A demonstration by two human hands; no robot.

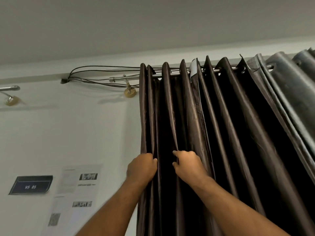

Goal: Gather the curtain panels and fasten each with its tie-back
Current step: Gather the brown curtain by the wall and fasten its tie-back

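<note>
Two bare forearms reach up from the bottom edge, side by side but apart. The left hand is curled round the outermost left folds of the curtain, knuckles toward the camera. The right hand pinches the next fold inward between thumb and fingers. A dark hollow of fabric lies between the two hands.

The curtain is dark brown and glossy. It hangs from the rod near the rod's left end. Its long axis is vertical: the pleats run straight down from the eyelets and pass out of view at the bottom. A white label sticks up at its top edge. To the right, a grey panel hangs bunched on the same rod, its folds slanting in the wide-angle view.

The rod runs horizontally, its bare left end held by a bracket on the wall. Black cables loop from a wall hole toward the rod. Lower left on the wall are printed sheets and a dark sign.
</note>
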